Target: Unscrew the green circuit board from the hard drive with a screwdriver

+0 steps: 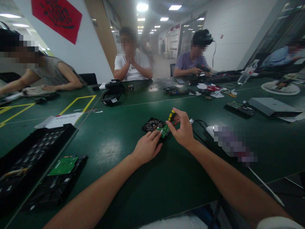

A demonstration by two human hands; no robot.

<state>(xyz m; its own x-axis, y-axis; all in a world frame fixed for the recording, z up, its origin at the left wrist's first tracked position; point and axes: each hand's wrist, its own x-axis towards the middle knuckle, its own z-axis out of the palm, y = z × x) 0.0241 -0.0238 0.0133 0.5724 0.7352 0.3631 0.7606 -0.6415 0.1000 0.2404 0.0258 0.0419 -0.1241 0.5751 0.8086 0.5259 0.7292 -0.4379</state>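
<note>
Green desk (114, 187) across the view, yellow tape (90, 103) at left. On it, left to right: long black tray (70, 129), black unit (57, 186) topped by a green panel (63, 166), black headset (113, 92), coiled cable (171, 90), clear bottle (248, 72), grey metal box (274, 106). Around it: person in grey (57, 71), person in white (133, 66), person in purple (192, 62), person in blue (277, 58). Behind: red paper (57, 19) on a white wall (91, 54), long lit corridor (156, 58).

Mid-desk, at both hands: small black housing (152, 123), round and dark at left, bright green circuit board (164, 131) at right. Left hand (148, 147) with fingers at the board's near side; grip clamped or merely resting, impossible to tell. Right hand (183, 128) with grip clamped on a yellow-and-black screwdriver (171, 115), handle tilted.

Hidden: part of the board, under left fingers. Cut off: tray, at left edge. Hard to make out: screwdriver's tip; white object (211, 128) by the right forearm, mostly pixelated.
</note>
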